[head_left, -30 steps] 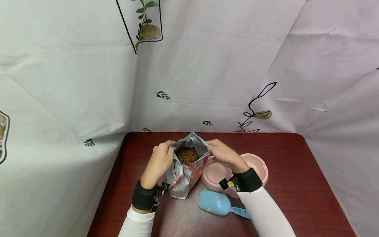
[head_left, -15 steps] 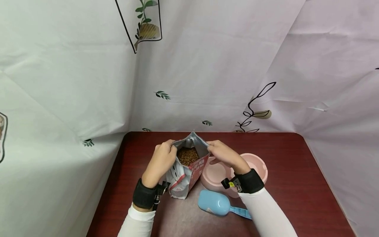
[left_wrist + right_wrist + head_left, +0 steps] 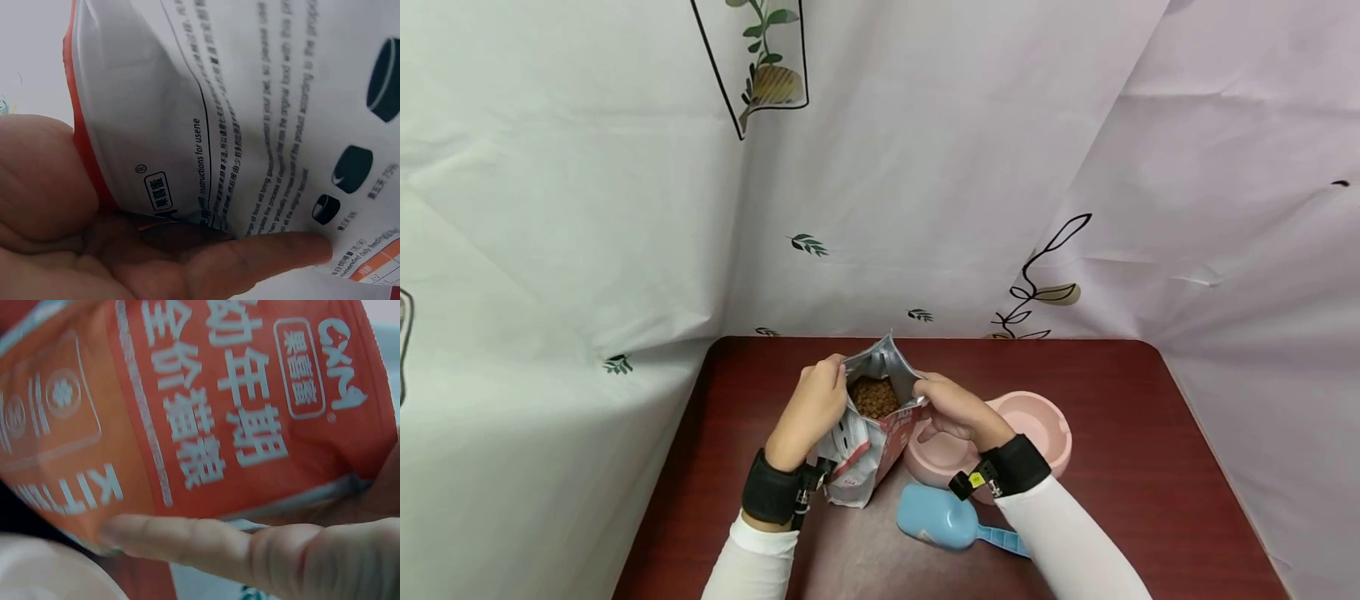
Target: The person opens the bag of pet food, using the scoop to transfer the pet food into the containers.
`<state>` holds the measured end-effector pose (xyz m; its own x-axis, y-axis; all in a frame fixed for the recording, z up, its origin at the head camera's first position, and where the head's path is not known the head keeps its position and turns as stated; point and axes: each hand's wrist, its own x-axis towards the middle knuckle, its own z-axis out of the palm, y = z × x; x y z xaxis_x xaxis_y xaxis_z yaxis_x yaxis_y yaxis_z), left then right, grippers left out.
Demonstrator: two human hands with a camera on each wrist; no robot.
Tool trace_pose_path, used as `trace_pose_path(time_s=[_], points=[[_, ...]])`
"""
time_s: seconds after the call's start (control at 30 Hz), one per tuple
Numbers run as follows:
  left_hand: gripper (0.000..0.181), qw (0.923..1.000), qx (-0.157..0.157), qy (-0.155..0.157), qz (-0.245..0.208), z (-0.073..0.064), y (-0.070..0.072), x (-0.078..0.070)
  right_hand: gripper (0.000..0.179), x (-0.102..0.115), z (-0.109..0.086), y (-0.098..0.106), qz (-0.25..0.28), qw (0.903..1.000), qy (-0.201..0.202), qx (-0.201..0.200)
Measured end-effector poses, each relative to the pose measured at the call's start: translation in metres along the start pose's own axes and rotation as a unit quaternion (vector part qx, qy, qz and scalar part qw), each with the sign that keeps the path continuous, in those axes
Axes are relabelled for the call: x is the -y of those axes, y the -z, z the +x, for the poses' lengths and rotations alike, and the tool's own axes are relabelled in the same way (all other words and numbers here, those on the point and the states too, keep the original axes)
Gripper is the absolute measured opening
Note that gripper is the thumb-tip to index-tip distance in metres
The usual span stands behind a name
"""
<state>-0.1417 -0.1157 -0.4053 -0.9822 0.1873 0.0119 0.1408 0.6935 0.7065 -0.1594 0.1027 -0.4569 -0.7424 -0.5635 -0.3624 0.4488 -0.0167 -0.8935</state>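
Grips the left rim of the silver-and-red food bag (image 3: pixel 855 477) with the left hand (image 3: pixel 811 410) — holds it mouth-up on the reddish table (image 3: pixel 1150 433), with brown kibble (image 3: pixel 874 398) inside. Farther right, a blue scoop (image 3: pixel 936 517) nearer the person. Pinches the right rim with the right hand (image 3: pixel 955 408) — probably between thumb and fingers, partly hidden from above. Rightmost, a pink double bowl (image 3: pixel 1033 421), partly covered by that hand.

There are two grips, one left hand (image 3: pixel 812 407) and one right hand (image 3: pixel 958 408). There is one bag (image 3: pixel 852 483) and one scoop (image 3: pixel 938 518). The kibble pieces (image 3: pixel 871 400) are too small to count. Bowls (image 3: pixel 1028 418) number two. Two wristbands (image 3: pixel 771 492), two wrist cameras (image 3: pixel 959 485) and two sleeves (image 3: pixel 752 554) show, plus one worktop (image 3: pixel 1112 467).
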Motion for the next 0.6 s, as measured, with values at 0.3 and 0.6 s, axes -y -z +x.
trace_pose_path(time_s=[0.3,0.6], points=[[0.033,0.9994,-0.019,-0.006,0.028,0.006,0.012,0.003,0.075,-0.024,0.014,-0.014,0.168,0.9830,0.069,0.029],[0.030,0.9956,-0.033,-0.050,0.072,0.023,0.024,0.014,0.082,-0.059,0.043,-0.044,0.242,0.9578,0.155,0.004]])
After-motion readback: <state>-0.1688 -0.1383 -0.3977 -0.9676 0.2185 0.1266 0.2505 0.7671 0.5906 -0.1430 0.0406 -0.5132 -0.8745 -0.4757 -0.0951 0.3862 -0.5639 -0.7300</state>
